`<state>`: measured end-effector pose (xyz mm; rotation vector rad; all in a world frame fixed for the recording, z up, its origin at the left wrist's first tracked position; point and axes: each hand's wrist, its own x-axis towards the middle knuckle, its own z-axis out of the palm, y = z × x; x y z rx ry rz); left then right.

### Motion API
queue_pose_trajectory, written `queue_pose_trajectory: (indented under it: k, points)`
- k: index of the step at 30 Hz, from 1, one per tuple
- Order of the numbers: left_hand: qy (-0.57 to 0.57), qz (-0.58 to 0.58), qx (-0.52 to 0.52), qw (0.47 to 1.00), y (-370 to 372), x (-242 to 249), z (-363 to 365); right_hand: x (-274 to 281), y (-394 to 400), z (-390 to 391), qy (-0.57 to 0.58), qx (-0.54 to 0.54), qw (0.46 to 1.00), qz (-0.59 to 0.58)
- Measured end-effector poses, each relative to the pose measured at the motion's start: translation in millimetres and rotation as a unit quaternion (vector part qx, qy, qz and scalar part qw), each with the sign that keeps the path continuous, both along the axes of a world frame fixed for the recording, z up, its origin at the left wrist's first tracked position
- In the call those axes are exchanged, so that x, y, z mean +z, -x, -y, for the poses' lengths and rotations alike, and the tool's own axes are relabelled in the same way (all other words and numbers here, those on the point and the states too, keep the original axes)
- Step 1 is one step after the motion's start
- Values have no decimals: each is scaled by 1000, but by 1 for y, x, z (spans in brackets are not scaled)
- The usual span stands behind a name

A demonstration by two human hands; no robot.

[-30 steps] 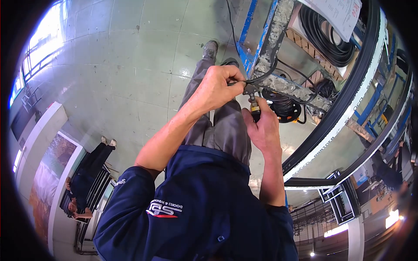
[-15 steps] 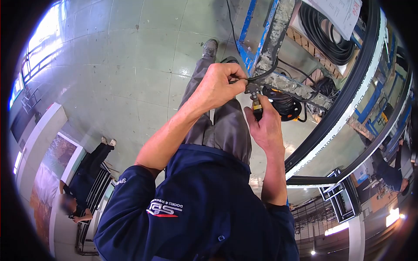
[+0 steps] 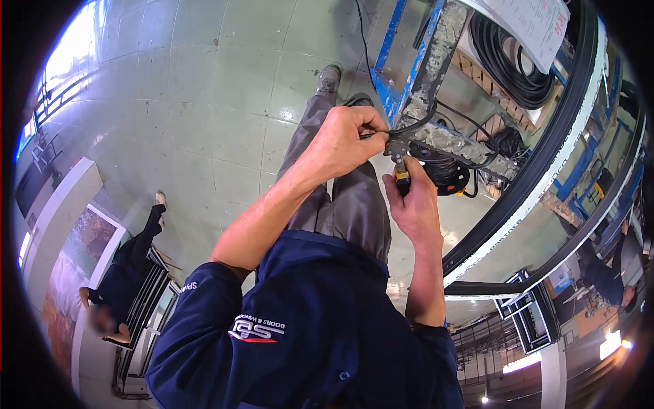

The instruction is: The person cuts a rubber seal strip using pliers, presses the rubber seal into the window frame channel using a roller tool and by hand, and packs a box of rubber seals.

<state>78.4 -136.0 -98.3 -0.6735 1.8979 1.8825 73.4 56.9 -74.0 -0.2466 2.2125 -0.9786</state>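
Note:
My left hand (image 3: 351, 140) is closed in a pinch around the end of a thin black rubber strip (image 3: 414, 125), above my thigh. Just right of it, my right hand (image 3: 414, 201) grips a cutting tool (image 3: 400, 162) with black and yellow handles. The tool's metal head touches or nearly touches the strip beside my left fingertips; the exact contact is too small to tell. From there the strip runs over the corner of a worn, padded blue frame (image 3: 430, 78).
A black window frame (image 3: 521, 218) with white film curves along the right. Coiled black rubber (image 3: 507, 61) and paper (image 3: 535, 27) lie upper right. A cable reel (image 3: 446, 174) sits below the padded beam. A person (image 3: 126, 273) is at the left, another (image 3: 606, 269) far right.
Both hands and the tool have shifted slightly in view, still close together at the strip. The person at the left has moved, with the legs now in a different stance.

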Motion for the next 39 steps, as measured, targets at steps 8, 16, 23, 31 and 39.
queue_pose_trajectory:
  k: [8,16,23,31,39]
  points:
    - [35,-41,6,999,-2,-1,-3,2,0,3,-10,-19,999,47]
    - [25,-42,2,999,-3,-4,-4,4,-3,3,1,-33,997,65]
    - [22,-53,0,998,-4,-8,-4,1,-6,2,13,-40,997,70]
    - [12,-7,-6,1000,1,-1,0,1,-4,2,0,-39,996,79]
    - [12,-7,-3,1000,3,0,-2,1,-1,2,0,-37,996,77]
